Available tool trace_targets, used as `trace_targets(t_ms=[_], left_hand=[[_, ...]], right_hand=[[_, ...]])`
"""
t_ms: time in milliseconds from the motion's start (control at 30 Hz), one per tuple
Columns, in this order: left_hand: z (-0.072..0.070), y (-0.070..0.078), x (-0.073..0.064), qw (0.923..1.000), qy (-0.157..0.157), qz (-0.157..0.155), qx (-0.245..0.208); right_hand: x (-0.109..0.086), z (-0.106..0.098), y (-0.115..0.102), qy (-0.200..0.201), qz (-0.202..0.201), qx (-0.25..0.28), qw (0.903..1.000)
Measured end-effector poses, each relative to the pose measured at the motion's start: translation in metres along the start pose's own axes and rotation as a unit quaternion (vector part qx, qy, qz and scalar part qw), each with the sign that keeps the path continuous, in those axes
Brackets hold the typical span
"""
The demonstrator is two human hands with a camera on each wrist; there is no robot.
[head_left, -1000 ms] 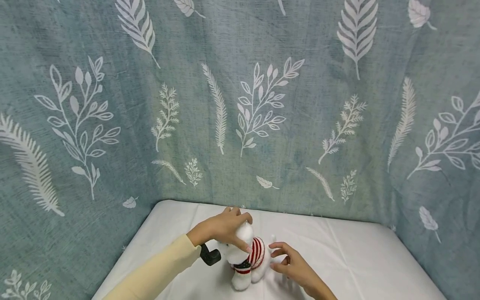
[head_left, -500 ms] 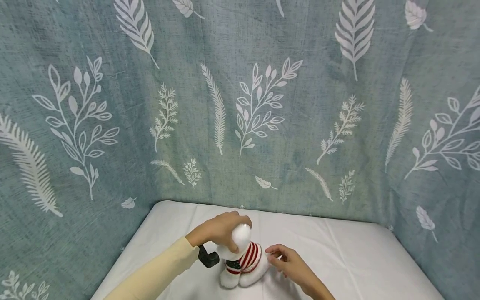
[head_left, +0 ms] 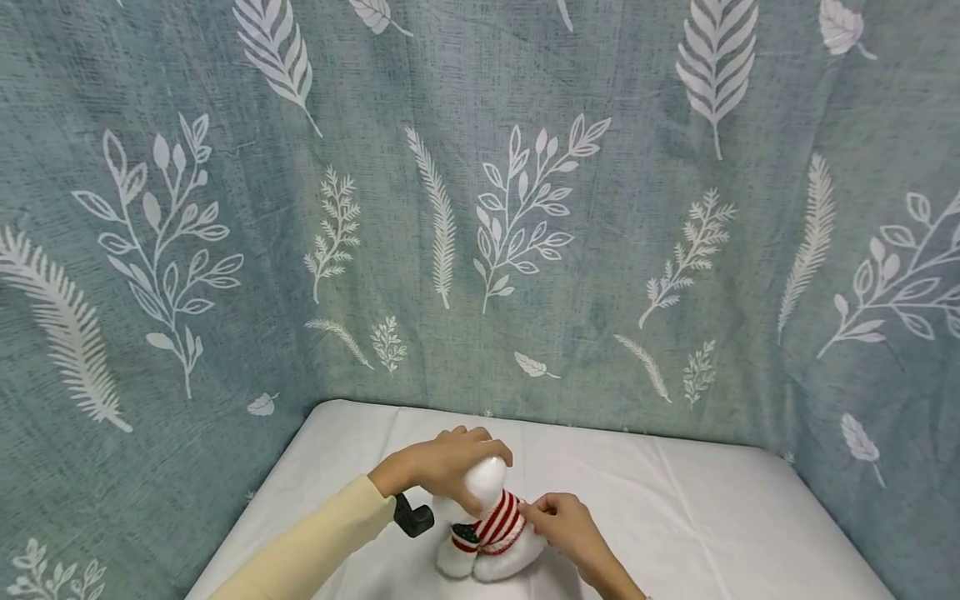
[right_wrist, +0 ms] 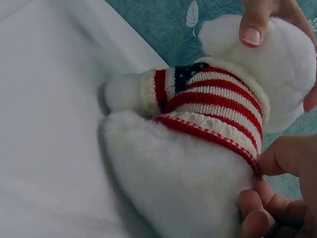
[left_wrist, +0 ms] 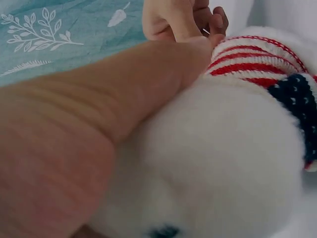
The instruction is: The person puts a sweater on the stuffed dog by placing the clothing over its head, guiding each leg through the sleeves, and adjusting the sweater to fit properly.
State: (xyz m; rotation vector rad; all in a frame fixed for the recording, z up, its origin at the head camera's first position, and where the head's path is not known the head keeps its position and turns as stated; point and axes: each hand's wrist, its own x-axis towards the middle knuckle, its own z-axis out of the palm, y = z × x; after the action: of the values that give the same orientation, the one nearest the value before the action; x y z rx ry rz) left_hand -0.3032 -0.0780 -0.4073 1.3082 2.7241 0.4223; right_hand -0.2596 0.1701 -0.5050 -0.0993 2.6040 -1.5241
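Observation:
A fluffy white stuffed animal (right_wrist: 168,168) sits on the white table, in a knitted sweater (head_left: 501,523) with red and white stripes and a navy patch with white flecks. My left hand (head_left: 446,467) grips its head from above, thumb on the near side and fingers over the far side. Close up in the left wrist view, the white head (left_wrist: 213,163) fills much of the picture, a dark spot at its lower edge. At the toy's back, my right hand (head_left: 562,527) pinches the sweater's red-edged hem (right_wrist: 250,161) between thumb and forefinger; its other fingers are curled by the fur.
The white-covered table (head_left: 675,517) stretches to both sides and behind the toy. Blue-green curtains (head_left: 450,208) with white leaf prints enclose it at the back and sides. A black strap-on device (head_left: 414,518) sits at my left wrist, below a cream sleeve (head_left: 315,542).
The stuffed animal has tilted, its feet shifting left. My right hand has moved left from behind the toy onto the sweater hem, its fingertips now closed together there. My left hand keeps the head.

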Motion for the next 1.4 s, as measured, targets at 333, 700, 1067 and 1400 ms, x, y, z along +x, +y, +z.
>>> trace_targets(t_ms=[333,700,1067,1400], left_hand=[[0.004,-0.009,-0.006,0.9995,0.010,-0.016,-0.025],[0.006,-0.008,-0.010,0.9995,0.027,-0.012,-0.010],[0.011,-0.002,-0.007,0.9995,0.026,-0.012,0.014],[0.011,-0.005,-0.008,0.9989,0.035,-0.015,0.028]], right_hand=[[-0.008,-0.007,0.008,0.007,0.012,-0.037,0.9992],[0.003,-0.005,0.013,0.022,0.022,-0.041,0.9987],[0.035,-0.001,0.018,-0.012,0.034,-0.007,0.9993],[0.032,-0.001,0.022,0.032,0.032,-0.082,0.9956]])
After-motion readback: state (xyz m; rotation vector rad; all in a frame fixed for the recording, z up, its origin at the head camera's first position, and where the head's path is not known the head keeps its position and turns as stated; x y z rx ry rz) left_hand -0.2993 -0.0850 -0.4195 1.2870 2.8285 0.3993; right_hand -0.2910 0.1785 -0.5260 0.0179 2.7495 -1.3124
